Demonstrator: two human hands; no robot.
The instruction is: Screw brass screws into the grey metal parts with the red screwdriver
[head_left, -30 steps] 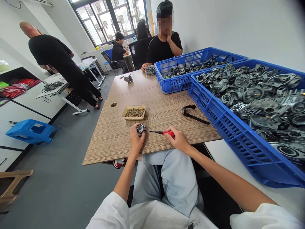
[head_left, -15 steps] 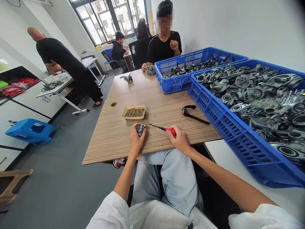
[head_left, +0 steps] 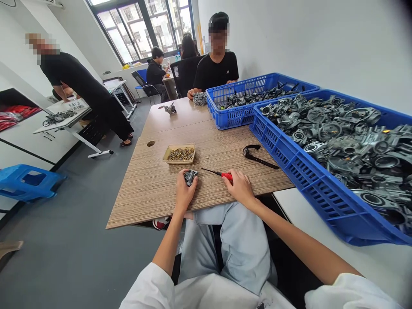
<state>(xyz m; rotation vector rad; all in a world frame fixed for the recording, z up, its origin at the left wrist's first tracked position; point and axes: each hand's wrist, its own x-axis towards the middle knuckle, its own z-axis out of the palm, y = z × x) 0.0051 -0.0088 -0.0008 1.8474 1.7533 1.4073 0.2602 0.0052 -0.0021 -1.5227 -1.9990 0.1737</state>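
My left hand (head_left: 186,189) is closed round a small grey metal part (head_left: 190,177), held just above or on the table near its front edge. The exact kind of part cannot be made out. In my right hand (head_left: 240,186) is a screwdriver (head_left: 225,175) with a red and black handle. Its thin dark shaft points left, with the tip close to the metal part but apart from it. Behind my left hand stands a cream tray (head_left: 165,158) full of small brass-coloured screws (head_left: 180,154). One loose screw (head_left: 207,158) lies to the tray's right.
A black wristwatch (head_left: 257,158) lies on the wooden table (head_left: 141,193). Two blue crates (head_left: 289,171) of metal parts stand at the right. Another metal assembly (head_left: 169,109) sits at the far left. A person (head_left: 217,71) sits across the table; others work behind.
The view has shifted slightly. My right fingers have changed their hold, lying further over the screwdriver's handle. The metal part has turned a little in my left hand. The seated person's raised hand has come down.
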